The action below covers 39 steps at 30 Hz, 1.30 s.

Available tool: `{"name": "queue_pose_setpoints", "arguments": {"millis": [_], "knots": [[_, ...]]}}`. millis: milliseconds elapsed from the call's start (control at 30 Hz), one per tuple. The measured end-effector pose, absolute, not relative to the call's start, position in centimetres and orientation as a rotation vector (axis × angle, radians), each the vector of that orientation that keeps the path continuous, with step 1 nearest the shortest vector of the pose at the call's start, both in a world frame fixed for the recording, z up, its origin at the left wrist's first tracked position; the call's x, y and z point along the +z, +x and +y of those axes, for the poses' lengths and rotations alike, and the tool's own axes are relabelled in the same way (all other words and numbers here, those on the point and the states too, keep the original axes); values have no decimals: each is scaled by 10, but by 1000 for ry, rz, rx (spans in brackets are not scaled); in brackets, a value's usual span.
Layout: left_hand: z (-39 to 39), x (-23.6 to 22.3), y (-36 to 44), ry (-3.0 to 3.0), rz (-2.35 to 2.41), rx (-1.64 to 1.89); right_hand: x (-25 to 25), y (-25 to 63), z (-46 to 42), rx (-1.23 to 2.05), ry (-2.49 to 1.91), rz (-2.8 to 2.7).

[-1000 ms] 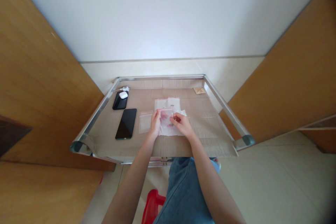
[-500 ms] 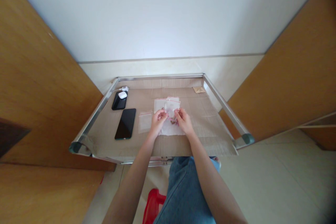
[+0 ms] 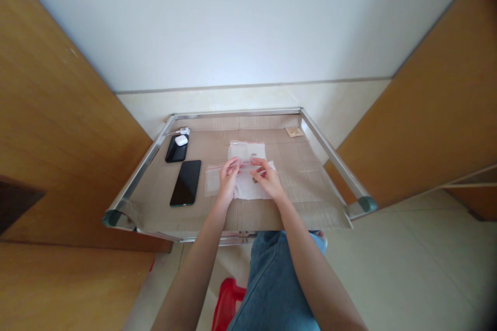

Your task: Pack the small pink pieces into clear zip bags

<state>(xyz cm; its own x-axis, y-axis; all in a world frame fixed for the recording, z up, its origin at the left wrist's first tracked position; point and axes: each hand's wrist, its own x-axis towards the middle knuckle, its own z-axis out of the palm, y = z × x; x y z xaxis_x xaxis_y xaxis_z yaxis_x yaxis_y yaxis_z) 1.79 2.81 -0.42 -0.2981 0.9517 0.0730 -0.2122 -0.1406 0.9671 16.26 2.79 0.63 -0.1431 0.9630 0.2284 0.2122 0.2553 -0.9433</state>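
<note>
My left hand (image 3: 227, 180) and my right hand (image 3: 267, 178) meet over the middle of a cardboard-covered table (image 3: 310, 186). Both pinch the top edge of a small clear zip bag (image 3: 246, 166) with a red strip, held just above a white sheet (image 3: 248, 190). Something small and dark (image 3: 254, 180) lies on the sheet by my right hand. More clear bags (image 3: 247, 149) lie just behind the hands, and another one (image 3: 212, 180) lies flat to the left of my left hand.
A black phone (image 3: 186, 182) lies left of the bags. Behind it sit a second dark phone (image 3: 177, 151) with a white earbud case (image 3: 180, 140) on top. A metal rail (image 3: 330, 152) frames the table. A small tag (image 3: 294, 132) lies at the back right. Wooden panels stand on both sides.
The hands lifted the small bag off the sheet, then brought it lower and flatter again. My left hand shifted slightly left along the bag's top edge.
</note>
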Motion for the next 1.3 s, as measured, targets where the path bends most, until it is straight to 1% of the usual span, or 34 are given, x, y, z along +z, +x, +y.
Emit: {"name": "queue_pose_setpoints", "arguments": {"millis": [233,500,567,667,733,833,967,1033,1100,1167,1300], "knots": [[28,-3,20,797,1146,1601,12,164,28,960,-1178,-1580],[29,-6,20,905,1158,1599,7,165,28,930,-1191,-1615],[28,-6,20,975,1188,1606,8,166,26,824,-1221,-1711],[25,-5,20,1055,1215,1636,11,165,22,571,-1316,-1923],[22,-4,20,1078,1223,1659,12,163,19,479,-1382,-2020],[18,2,19,1106,1288,1719,11,161,18,463,-1421,-2075],[8,15,13,1163,1490,1931,10,162,18,482,-1425,-2056],[1,22,7,1203,1591,1981,11,164,18,487,-1435,-2039],[-5,27,-3,1280,1661,1941,13,165,19,495,-1447,-2021],[-12,30,-15,1447,1796,1804,14,167,20,508,-1452,-1995],[-19,26,-36,1850,2205,1265,13,169,23,527,-1460,-1940]]}}
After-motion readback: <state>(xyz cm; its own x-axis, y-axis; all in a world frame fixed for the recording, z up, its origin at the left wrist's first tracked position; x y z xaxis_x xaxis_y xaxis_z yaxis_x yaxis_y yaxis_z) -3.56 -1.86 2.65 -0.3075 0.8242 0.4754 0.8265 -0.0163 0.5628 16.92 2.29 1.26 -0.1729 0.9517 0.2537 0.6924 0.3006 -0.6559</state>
